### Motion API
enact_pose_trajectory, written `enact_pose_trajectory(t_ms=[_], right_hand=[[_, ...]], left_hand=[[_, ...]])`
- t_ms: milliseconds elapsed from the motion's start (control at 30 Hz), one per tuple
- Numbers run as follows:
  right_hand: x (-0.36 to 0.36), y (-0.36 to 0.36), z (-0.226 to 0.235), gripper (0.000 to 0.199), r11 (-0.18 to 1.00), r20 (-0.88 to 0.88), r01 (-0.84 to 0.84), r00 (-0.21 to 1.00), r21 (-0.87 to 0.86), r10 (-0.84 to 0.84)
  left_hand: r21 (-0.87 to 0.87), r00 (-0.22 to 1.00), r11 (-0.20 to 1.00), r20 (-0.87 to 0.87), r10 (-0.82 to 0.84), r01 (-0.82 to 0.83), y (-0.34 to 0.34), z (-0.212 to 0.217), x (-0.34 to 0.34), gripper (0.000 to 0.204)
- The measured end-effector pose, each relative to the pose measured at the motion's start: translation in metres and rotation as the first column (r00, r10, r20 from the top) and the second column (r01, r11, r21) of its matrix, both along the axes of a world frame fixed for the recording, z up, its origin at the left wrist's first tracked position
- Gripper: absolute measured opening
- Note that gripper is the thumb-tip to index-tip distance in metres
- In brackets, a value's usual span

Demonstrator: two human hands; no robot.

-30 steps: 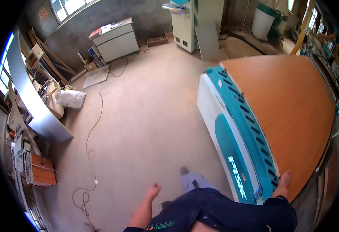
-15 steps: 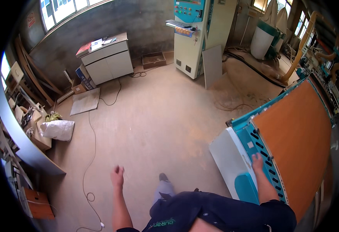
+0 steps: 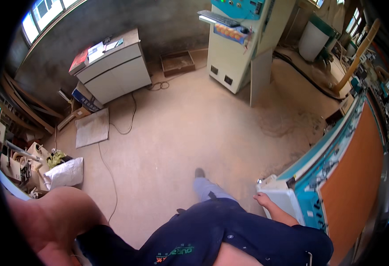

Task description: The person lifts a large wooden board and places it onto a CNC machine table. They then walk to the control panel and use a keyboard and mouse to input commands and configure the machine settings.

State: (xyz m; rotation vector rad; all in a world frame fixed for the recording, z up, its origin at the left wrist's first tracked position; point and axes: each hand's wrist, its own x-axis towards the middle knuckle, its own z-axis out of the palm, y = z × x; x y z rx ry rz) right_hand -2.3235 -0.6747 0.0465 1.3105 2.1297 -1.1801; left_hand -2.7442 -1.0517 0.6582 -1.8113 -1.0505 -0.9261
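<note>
My left arm is raised close to the camera at the lower left. My left hand (image 3: 35, 228) is large and blurred there, its fingers cut off or hidden, so what it does cannot be told. My right hand (image 3: 261, 199) hangs at the lower right with loosely curled fingers, and nothing shows in it. It is nearest to the white end panel (image 3: 283, 200) of a teal machine; whether it touches the panel is unclear. An orange-brown board (image 3: 352, 177) lies on top of that machine.
A control cabinet (image 3: 230, 57) with keyboard shelf stands ahead, a grey board (image 3: 260, 77) leaning on it. Far left are a white cabinet (image 3: 114, 77), an open wooden box (image 3: 177, 63) and a flat panel (image 3: 92, 128). A cable (image 3: 110, 177) crosses the floor; a white sack (image 3: 66, 173) lies left.
My left hand has risen from low in front up close to the camera. The view has shifted forward. My right hand has moved from beside the teal panel's slots to beside the machine's white end.
</note>
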Motion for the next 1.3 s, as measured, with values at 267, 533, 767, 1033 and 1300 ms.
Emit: enact_pose_trajectory(t_ms=[267, 533, 767, 1033, 1300], right_hand=[[-0.443, 0.187, 0.056, 0.053, 0.986, -0.364, 0.09, 0.931, 0.142, -0.033], [-0.78, 0.331, 0.173, 0.044, 0.952, -0.59, 0.063, 0.797, 0.299, 0.132], [-0.864, 0.405, 0.277, 0.041, 0.83, -0.758, 0.427, 0.652, 0.358, -0.009], [-0.906, 0.507, 0.281, 0.039, 0.492, -0.868, 0.778, 0.49, 0.391, -0.084], [-1.008, 0.629, 0.258, 0.043, 0.195, -0.645, 0.638, 0.763, 0.745, -0.033]], left_hand=[[-0.346, 0.865, 0.936, 0.487, 0.118, 0.067, 0.162, -0.12, -0.239, 0.048], [-0.503, 0.872, 0.851, 0.473, 0.127, 0.149, 0.303, -0.09, -0.51, 0.046], [-0.424, 0.964, 0.889, 0.26, -0.064, 0.173, 0.418, -0.041, -0.672, 0.045], [-0.179, 0.963, 0.984, -0.264, -0.046, -0.002, 0.537, 0.072, -0.829, 0.043], [-0.046, 0.841, 0.969, -0.508, 0.186, -0.243, 0.627, 0.137, -0.903, 0.042]])
